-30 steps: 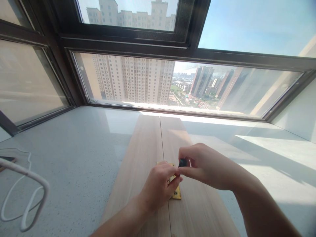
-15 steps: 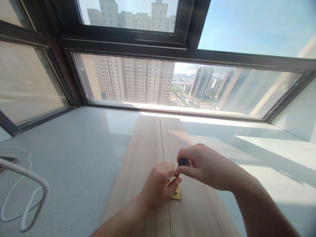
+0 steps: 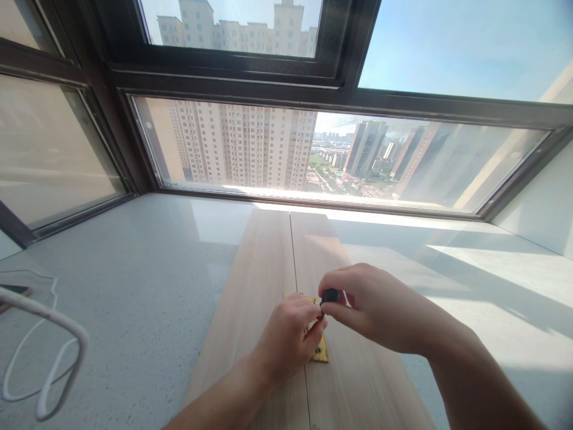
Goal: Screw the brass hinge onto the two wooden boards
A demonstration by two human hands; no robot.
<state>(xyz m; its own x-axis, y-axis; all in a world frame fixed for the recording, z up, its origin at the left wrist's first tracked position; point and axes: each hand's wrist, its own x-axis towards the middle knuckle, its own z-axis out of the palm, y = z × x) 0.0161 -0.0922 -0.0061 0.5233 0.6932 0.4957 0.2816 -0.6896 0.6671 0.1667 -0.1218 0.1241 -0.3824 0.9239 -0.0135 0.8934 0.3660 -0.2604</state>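
So, right hand is gripping a black handle, yellow plate is lying just left, straddling two wooden boards; left hand is sitting nearer, partly covering it, can't tell its grip.

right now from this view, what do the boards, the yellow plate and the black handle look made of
Boards: wood or wood-look laminate, fairly matte, from the pale streaky grain.
Yellow plate: probably brass-coloured metal, judging by its colour and thin, flat shape; the left hand covers much of it.
Black handle: perhaps plastic or rubber, dark and plain; too small to settle.
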